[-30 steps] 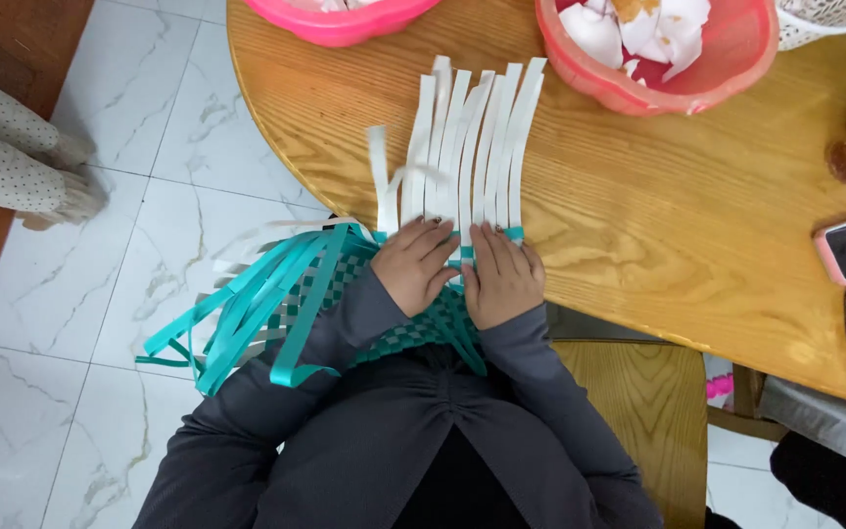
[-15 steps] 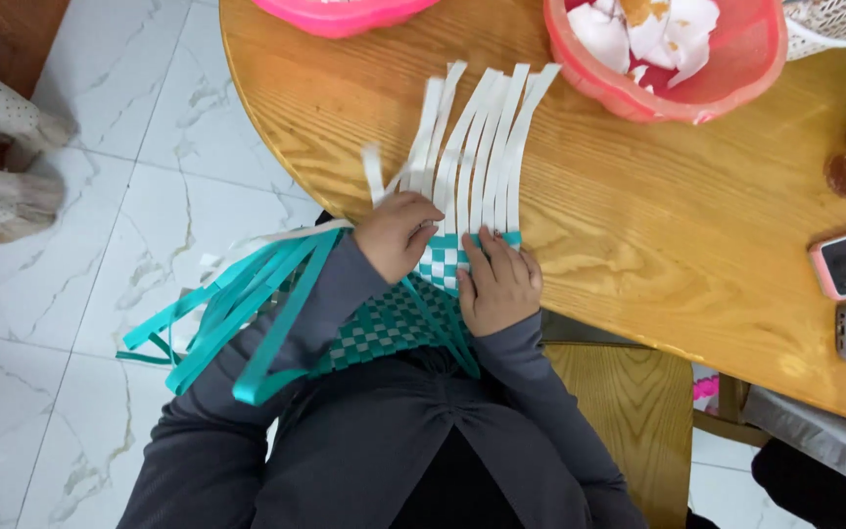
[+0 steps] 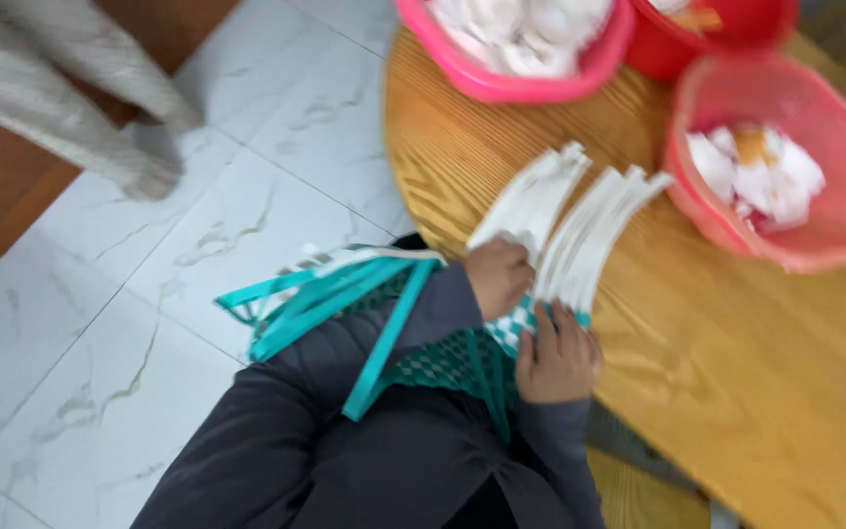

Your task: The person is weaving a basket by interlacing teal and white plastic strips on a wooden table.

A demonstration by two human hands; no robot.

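A woven mat of teal and white strips (image 3: pixel 462 358) lies across my lap and the edge of the round wooden table (image 3: pixel 736 372). Long white strips (image 3: pixel 589 230) fan out from it over the tabletop, and loose teal strips (image 3: pixel 330 294) trail off to the left over my sleeve. My left hand (image 3: pixel 498 276) grips a bunch of the white strips near their base. My right hand (image 3: pixel 558 355) presses flat on the checked weave beside them. The picture is blurred by head motion.
A pink basin (image 3: pixel 516 49) and a red basket (image 3: pixel 785 162) with crumpled white pieces stand on the table's far side, a second red tub (image 3: pixel 727 34) behind them. White marble floor tiles (image 3: pixel 100 343) lie to the left, where another person's slippered foot (image 3: pixel 144 162) stands.
The view has swung and tilted, so the table now sits upper right. My left hand moved from the weave up onto the white strips and closed on them; my right hand stays on the weave.
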